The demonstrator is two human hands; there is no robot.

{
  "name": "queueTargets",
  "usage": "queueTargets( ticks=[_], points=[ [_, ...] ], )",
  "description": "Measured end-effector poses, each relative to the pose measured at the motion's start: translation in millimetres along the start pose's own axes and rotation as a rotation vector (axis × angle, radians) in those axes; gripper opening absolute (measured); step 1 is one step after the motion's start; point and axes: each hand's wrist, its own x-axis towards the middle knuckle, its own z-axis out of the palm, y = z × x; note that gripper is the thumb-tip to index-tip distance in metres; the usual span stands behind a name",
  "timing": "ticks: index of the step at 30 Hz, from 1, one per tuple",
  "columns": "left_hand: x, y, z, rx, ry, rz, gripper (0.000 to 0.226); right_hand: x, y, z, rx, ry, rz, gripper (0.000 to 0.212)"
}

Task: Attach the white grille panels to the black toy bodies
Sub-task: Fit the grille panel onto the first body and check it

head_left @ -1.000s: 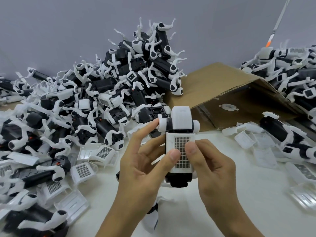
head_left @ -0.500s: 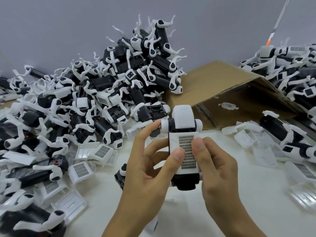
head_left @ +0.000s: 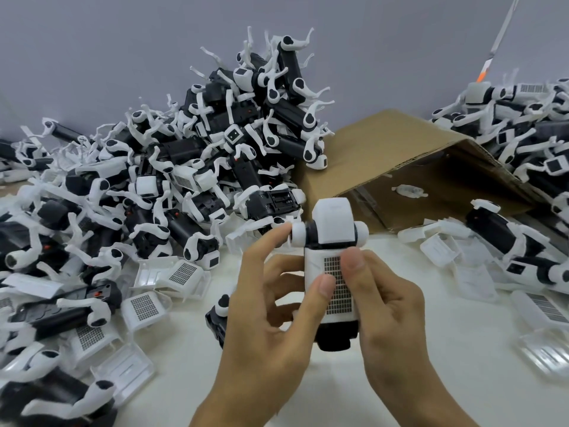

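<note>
White tabletop [head_left: 400, 349]; both thumbs press grille panel [head_left: 337, 285] onto toy body [head_left: 334, 337]; light, rigid, best gripped by its sides.

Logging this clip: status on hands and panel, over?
Both hands, left and right, grip the toy body. Thumbs press the white grille panel on it. Nothing in the way.

Toy assembly workshop, probably, heaped toy bodies [head_left: 215, 155] (hundreds), loose grille panels [head_left: 144, 306]
</note>
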Motion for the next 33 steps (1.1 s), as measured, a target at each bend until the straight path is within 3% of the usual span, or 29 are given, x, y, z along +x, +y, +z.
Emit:
queueTargets(
  ticks=[6, 10, 20, 25, 28, 30, 33],
  points=[
    [6.1, -1.2, -8.3, -0.089, -0.029, -0.069, 0.054, 3.6, -0.6, 0.3, 0.022, -0.077, 0.036, 0.027],
    [10.5, 1.0, -15.2, -0.185, -0.134, -0.077, 0.061, 1.6, -1.4, -2.4, 0.017, -0.065, -0.041, 0.027],
    [17.4, -0.2, -24.5, -0.222, -0.016, -0.153, 0.051, 6.0, -4.9, -4.9, -0.103, -0.228, 0.066, 0.025],
    [14.6, 1.5, -21.7, -0.064, 0.002, -0.109, 0.034, 7.1, -6.4, 1.3, -0.041, -0.21, 0.116, 0.017],
    [13.5, -9.6, -28.0, 0.255, 0.006, -0.047, 0.031, 13.6, -2.0, 2.2, -0.011, -0.164, 0.182, 0.022],
    [18.1, -16.8, -33.7, 0.449, 0.044, 0.065, 0.016, 19.2, 0.8, -4.7, -0.144, -0.023, 0.158, 0.029],
    [24.3, -27.0, -44.8, 0.698, -0.033, 0.105, 0.038, 31.5, -11.1, -25.2, -0.484, 0.074, -0.062, 0.039]
  ],
)
